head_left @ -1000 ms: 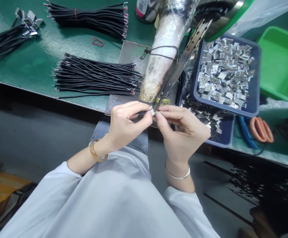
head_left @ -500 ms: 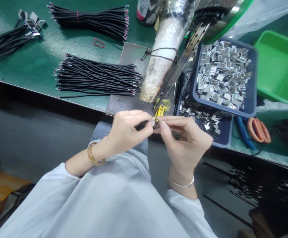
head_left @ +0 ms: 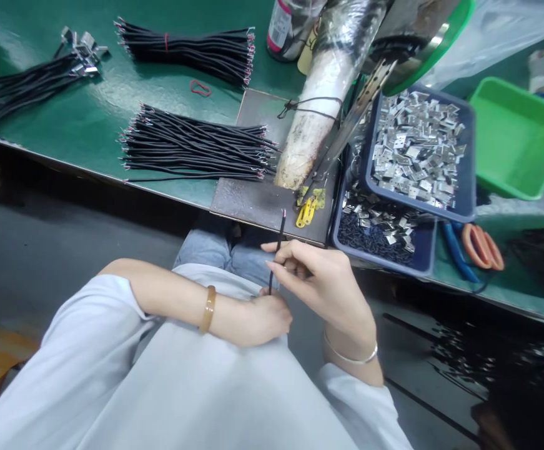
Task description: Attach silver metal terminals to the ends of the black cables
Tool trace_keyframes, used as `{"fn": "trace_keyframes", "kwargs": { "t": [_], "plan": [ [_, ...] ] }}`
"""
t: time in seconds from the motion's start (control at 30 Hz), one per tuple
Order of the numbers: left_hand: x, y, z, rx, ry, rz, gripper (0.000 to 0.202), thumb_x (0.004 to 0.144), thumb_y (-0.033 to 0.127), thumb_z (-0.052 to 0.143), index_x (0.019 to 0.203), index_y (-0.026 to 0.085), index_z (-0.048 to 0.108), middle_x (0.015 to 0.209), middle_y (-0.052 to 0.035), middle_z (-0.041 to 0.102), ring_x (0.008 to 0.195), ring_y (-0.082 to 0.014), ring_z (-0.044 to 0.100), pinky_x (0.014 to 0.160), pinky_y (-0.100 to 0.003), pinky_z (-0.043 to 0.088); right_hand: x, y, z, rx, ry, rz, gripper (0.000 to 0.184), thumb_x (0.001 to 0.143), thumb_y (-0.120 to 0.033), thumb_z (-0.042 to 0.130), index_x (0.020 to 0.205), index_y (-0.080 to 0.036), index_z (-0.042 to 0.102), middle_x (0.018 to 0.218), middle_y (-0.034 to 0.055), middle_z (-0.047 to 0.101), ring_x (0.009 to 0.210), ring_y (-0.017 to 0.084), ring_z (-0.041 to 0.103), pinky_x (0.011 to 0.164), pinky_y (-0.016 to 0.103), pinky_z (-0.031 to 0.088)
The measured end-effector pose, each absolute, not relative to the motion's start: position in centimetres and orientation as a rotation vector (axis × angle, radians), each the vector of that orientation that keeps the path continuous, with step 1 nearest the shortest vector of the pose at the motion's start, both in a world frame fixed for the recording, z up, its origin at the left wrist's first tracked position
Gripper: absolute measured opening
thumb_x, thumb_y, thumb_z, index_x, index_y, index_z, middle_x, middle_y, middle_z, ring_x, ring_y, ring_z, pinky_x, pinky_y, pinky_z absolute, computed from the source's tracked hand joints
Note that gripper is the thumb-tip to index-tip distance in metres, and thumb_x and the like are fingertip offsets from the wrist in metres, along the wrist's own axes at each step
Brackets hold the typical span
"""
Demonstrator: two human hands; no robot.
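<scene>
My right hand (head_left: 318, 281) pinches a short black wire (head_left: 278, 240) that stands nearly upright in front of the dark metal plate (head_left: 257, 200). My left hand (head_left: 267, 315) lies low over my lap, under the right hand, closed around the wire's lower end; its fingers are mostly hidden. A yellow clip (head_left: 305, 211) sits on the plate below a wrapped machine column (head_left: 318, 106) and a slanted metal strip (head_left: 346, 125).
Bundles of black wires (head_left: 197, 147) lie on the green table (head_left: 79, 119). Blue trays (head_left: 421, 144) hold several small metal terminals. A green bin (head_left: 515, 137) stands at right, orange-handled pliers (head_left: 480, 247) near the edge.
Both hands drew back from the machine toward my lap. The left hand dropped low; the wire now stands upright in my right hand.
</scene>
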State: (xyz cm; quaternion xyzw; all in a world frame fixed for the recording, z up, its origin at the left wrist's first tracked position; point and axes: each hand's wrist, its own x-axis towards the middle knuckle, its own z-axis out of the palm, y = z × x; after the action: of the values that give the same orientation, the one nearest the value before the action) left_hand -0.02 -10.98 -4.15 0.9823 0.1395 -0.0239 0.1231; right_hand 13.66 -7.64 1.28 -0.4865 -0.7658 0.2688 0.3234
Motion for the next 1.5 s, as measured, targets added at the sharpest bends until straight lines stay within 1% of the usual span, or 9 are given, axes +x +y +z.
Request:
{"fn": "trace_keyframes", "kwargs": {
  "t": [0.13,0.3,0.4,0.63,0.77,0.93,1.03,1.13,1.5],
  "plan": [
    [0.3,-10.1,-3.2,3.011,0.046,-0.075,0.022,0.067,-0.004,0.064,0.065,0.016,0.074,0.069,-0.008,0.074,0.066,-0.0236,0.067,0.058,-0.035,0.047,13.6,-8.1,1.8,-1.284,-1.95,0.663,0.02,0.089,-0.008,0.067,0.077,-0.021,0.056,0.074,-0.0046,0.072,0.057,0.006,0.064,0.05,0.015,0.045],
    [-2.0,-6.2,0.1,2.672,0.067,1.005,0.027,0.092,0.018,0.058,0.067,0.019,0.069,0.058,-0.0013,0.063,0.053,-0.0142,0.056,0.05,-0.03,0.046,14.4,-9.3,3.4,-1.354,-1.786,0.571,0.022,0.087,-0.007,0.07,0.076,-0.022,0.057,0.076,-0.0039,0.071,0.066,0.008,0.069,0.058,0.017,0.05],
    [-3.8,-3.9,1.3,2.165,0.353,1.394,0.02,0.095,0.028,0.06,0.094,0.013,0.073,0.076,-0.0055,0.072,0.066,-0.0137,0.064,0.06,-0.027,0.051,14.4,-9.6,3.9,-1.296,-1.827,0.561,0.021,0.088,-0.008,0.07,0.079,-0.022,0.057,0.078,-0.0044,0.072,0.069,0.007,0.069,0.062,0.016,0.051],
    [-3.1,-3.0,0.4,1.389,0.586,1.115,0.014,0.09,0.029,0.074,0.084,0.019,0.08,0.091,-0.0073,0.079,0.086,-0.0173,0.074,0.081,-0.03,0.059,13.2,-9.0,3.0,-1.24,-2.107,0.192,0.013,0.097,-0.016,0.063,0.084,-0.019,0.06,0.073,-0.0017,0.072,0.061,0.008,0.065,0.059,0.02,0.049],
    [-3.1,-2.5,0.2,0.942,0.744,1.093,0.028,0.077,0.045,0.084,0.073,0.018,0.076,0.065,-0.0012,0.071,0.057,-0.0118,0.066,0.059,-0.024,0.057,14.4,-10.0,3.2,-1.261,-1.947,-0.149,0.011,0.092,-0.013,0.068,0.097,-0.022,0.066,0.071,-0.0044,0.072,0.055,0.007,0.061,0.056,0.021,0.048],
    [-4.1,-1.0,0.1,0.774,0.792,1.062,0.03,0.058,0.035,0.093,0.073,0.017,0.074,0.05,0.0047,0.058,0.039,-0.0022,0.038,0.037,-0.016,0.027,18.1,-10.8,3.5,-1.705,-1.617,-0.242,0.026,0.093,-0.015,0.06,0.115,-0.029,0.063,0.067,-0.004,0.071,0.043,0.011,0.053,0.046,0.026,0.037],
    [-4.2,-0.7,-0.2,0.741,0.834,0.986,0.024,0.056,0.027,0.09,0.069,0.016,0.074,0.048,0.006,0.05,0.041,-0.0011,0.033,0.039,-0.016,0.02,20.8,-10.1,3.2,-1.981,-1.658,-0.187,0.003,0.091,-0.021,0.063,0.093,-0.024,0.063,0.069,0.0007,0.074,0.058,0.016,0.068,0.055,0.027,0.043],
    [-3.9,-0.7,-0.6,0.748,0.864,0.903,0.02,0.055,0.024,0.088,0.063,0.015,0.072,0.046,0.0069,0.046,0.042,-0.0008,0.029,0.04,-0.017,0.016,23.1,-8.7,3.1,-2.112,-1.572,-0.301,0.018,0.086,-0.025,0.07,0.075,-0.023,0.056,0.064,0.0024,0.069,0.056,0.016,0.063,0.059,0.029,0.039],
    [-2.6,-1.0,-1.5,0.845,0.794,0.862,0.026,0.056,0.032,0.094,0.064,0.015,0.075,0.05,0.0057,0.051,0.048,-0.0034,0.038,0.047,-0.019,0.033,28.1,0.7,3.6,-2.274,-1.449,-0.335,0.019,0.079,-0.03,0.074,0.074,-0.012,0.069,0.067,-0.0008,0.068,0.066,0.007,0.055,0.066,0.032,0.027]
  ]
}}
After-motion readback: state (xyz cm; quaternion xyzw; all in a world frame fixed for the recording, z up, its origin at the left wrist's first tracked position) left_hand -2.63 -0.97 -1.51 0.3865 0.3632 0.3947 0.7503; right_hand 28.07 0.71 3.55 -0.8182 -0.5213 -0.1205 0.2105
